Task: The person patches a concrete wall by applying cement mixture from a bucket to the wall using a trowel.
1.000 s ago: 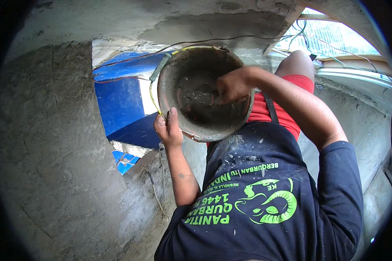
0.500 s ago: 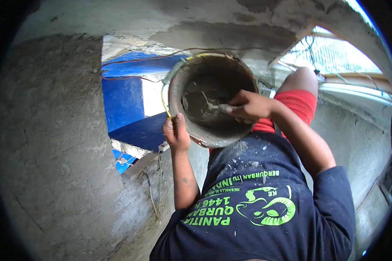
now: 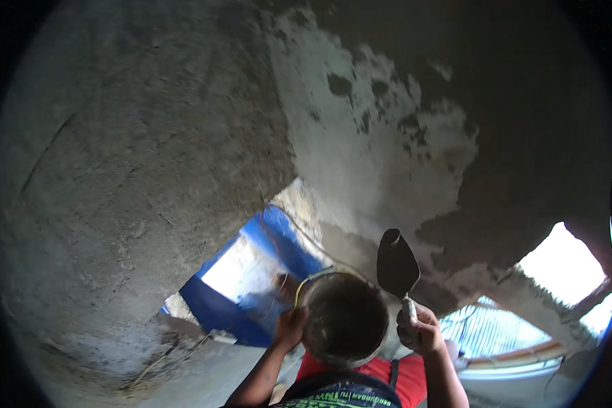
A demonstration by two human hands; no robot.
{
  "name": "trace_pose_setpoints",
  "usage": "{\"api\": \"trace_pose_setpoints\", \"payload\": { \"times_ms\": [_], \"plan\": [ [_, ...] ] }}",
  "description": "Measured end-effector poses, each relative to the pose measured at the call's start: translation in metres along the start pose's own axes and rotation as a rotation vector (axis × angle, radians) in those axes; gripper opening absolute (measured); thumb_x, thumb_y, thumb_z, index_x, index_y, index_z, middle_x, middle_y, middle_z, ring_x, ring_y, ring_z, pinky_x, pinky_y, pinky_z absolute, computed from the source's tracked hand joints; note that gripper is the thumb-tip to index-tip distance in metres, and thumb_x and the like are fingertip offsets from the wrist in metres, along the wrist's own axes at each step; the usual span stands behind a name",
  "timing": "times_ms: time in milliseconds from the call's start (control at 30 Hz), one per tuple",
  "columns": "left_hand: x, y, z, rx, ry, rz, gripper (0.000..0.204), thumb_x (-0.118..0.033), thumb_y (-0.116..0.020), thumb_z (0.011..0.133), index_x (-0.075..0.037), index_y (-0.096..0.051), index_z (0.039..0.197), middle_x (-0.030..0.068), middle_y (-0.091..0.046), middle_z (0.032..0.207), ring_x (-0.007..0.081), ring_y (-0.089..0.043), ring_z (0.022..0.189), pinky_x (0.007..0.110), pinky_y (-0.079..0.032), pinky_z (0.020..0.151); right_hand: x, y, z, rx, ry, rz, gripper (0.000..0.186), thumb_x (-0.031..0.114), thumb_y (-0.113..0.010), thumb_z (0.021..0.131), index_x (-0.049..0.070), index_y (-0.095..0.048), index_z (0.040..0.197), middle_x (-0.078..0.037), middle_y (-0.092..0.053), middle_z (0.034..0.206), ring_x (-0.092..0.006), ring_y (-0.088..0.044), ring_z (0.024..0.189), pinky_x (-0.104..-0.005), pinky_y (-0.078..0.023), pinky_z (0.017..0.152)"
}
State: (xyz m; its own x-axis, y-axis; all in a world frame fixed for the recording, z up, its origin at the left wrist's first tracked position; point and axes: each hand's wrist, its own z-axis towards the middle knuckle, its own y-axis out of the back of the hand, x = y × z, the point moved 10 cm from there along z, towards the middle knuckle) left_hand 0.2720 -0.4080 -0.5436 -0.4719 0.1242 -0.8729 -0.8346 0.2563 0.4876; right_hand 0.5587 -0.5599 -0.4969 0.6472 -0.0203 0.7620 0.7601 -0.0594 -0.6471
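Rough grey plastered wall (image 3: 136,177) all around, patchy pale and dark render (image 3: 415,149) overhead, daylight through openings low on the right. Gripped upright in the right hand (image 3: 420,332): a trowel (image 3: 397,266), fingers curled tight round the handle, dark pointed blade standing straight above the fist, close to the damp dark patch of render. Just left of that hand, nearly touching it: a round mortar bucket (image 3: 345,318), dark inside, tilted toward the camera. Clasped at its left rim by the left hand (image 3: 291,325), fingers bent over the edge, thumb side hidden. Along the rim above that hand, a thin yellowish wire handle (image 3: 307,280). Below both hands, forearms rising from the bottom edge, with a red cloth (image 3: 401,381) and the collar of a dark printed shirt (image 3: 340,396) between them. Beyond the left hand, further left and up, a blue sheet (image 3: 279,238) framing a bright gap in the wall. Beyond the right hand, to the right, a pale barred window (image 3: 489,333) and a ragged hole (image 3: 564,262) full of white light.
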Motion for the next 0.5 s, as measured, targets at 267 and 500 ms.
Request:
{"api": "trace_pose_setpoints", "payload": {
  "times_ms": [267,500],
  "plan": [
    [0.032,0.014,0.009,-0.217,-0.029,-0.053,0.047,-0.043,-0.057,0.097,0.0,-0.063,0.079,0.0193,-0.063,0.068,0.0338,-0.065,0.066,0.046,-0.046,0.062,0.151,-0.171,0.151,0.056,0.454,-0.753,0.057,0.016,-0.06,0.098,-0.002,-0.039,0.148,-0.003,-0.055,0.087,-0.0124,-0.053,0.07,-0.0306,-0.048,0.061],
    [0.025,0.022,0.009,-0.217,-0.005,-0.14,0.043,-0.037,-0.063,0.096,0.0,-0.06,0.076,0.0181,-0.06,0.064,0.0295,-0.061,0.061,0.042,-0.044,0.059,0.282,-0.354,0.264,-0.293,1.454,-1.656,0.068,0.005,-0.062,0.082,-0.003,-0.037,0.146,-0.033,-0.055,0.117,-0.0457,-0.064,0.091,-0.0462,-0.056,0.079]
  ]
}}
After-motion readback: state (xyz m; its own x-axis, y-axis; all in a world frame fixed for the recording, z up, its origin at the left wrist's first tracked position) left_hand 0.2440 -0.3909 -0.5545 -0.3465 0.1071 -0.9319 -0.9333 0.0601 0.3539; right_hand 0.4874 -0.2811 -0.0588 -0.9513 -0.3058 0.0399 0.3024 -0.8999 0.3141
